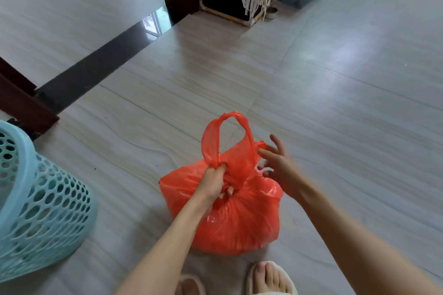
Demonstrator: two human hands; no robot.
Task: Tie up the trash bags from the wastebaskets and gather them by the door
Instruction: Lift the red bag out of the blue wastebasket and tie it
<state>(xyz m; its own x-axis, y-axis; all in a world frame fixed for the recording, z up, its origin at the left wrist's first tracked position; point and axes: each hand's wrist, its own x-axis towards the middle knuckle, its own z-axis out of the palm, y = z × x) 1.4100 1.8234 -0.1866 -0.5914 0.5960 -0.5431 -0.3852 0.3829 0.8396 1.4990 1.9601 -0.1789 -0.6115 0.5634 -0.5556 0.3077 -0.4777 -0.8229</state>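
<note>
Both forearms reach forward and down over a full red trash bag (236, 218) resting on the tiled floor (335, 103), just ahead of the person's slippers (271, 278). The left hand (213, 182) has its grip closed in a fist around the bag's gathered neck, one handle loop (227, 132) standing above. The right hand (278, 165) is spread open, fingertips beside the other handle, holding nothing; a pale blue wastebasket (36, 203) stands well to the left.
</note>
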